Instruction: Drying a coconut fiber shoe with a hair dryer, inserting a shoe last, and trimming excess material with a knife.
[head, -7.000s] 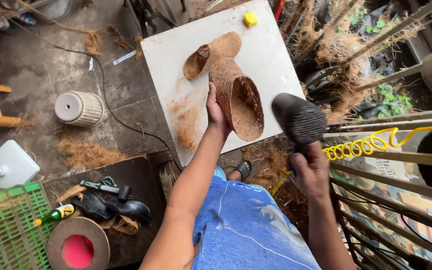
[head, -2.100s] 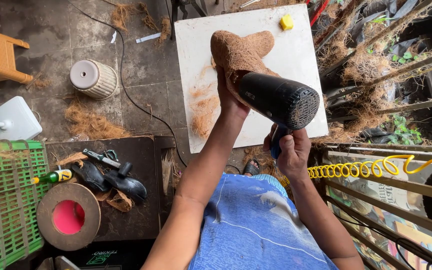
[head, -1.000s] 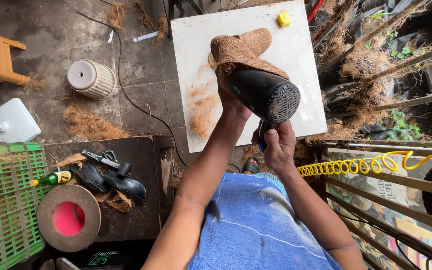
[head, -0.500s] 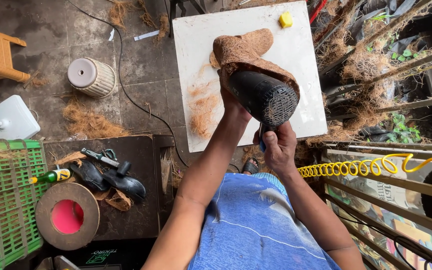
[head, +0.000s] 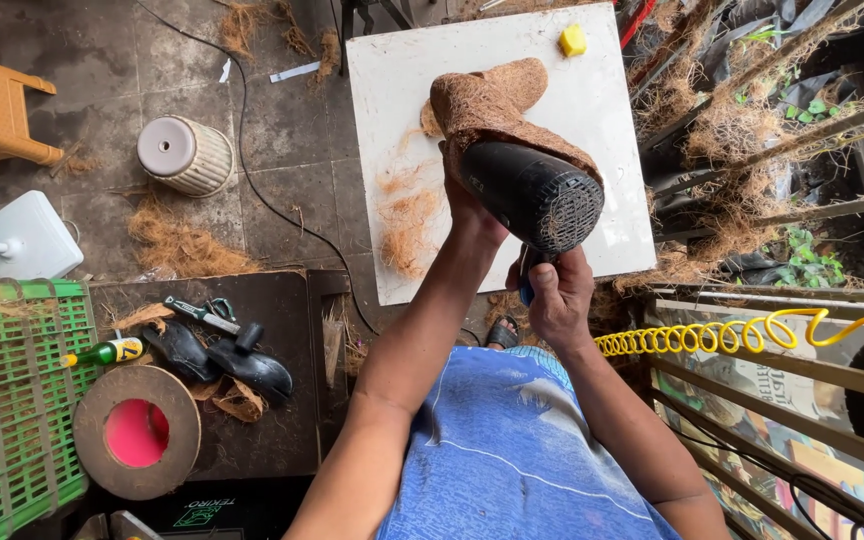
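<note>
Right hand [head: 557,300] has a closed grip on the black hair dryer [head: 532,195]. Left hand [head: 472,205] holds the brown fibre sheet [head: 487,100] above the white board [head: 392,120]. Board edges are unobstructed; metal rails [head: 772,400] crowd the right, a dark desk [head: 272,440] the left.

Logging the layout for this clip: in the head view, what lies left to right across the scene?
Green crate → cardboard ring with pink centre → ribbed pot → left hand → black hair dryer in the right hand → yellow coiled hose.
</note>
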